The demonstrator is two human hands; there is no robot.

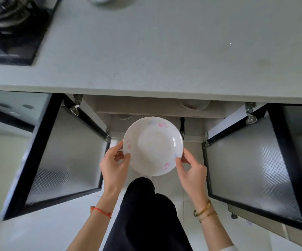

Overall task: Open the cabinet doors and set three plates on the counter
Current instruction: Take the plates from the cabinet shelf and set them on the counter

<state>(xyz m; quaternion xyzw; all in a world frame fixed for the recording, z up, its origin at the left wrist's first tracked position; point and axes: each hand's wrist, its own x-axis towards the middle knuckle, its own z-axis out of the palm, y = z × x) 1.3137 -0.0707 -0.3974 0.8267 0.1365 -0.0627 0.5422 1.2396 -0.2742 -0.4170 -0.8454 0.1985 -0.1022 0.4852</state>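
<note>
I hold a white plate (153, 145) with faint pink and blue flower marks level in front of the open cabinet, below the counter's edge. My left hand (115, 163) pinches its left rim and my right hand (192, 169) pinches its right rim. Both cabinet doors stand swung wide open: the left door (65, 151) and the right door (251, 165), each with frosted patterned glass in a black frame. Inside the cabinet, another white dish (193, 105) shows on a shelf just under the grey counter (164, 51).
A black gas stove (14, 28) occupies the counter's far left corner. The bottom of a pale round vessel (101, 0) shows at the counter's top edge. My dark trouser leg (146, 214) is below the plate, over a white tiled floor.
</note>
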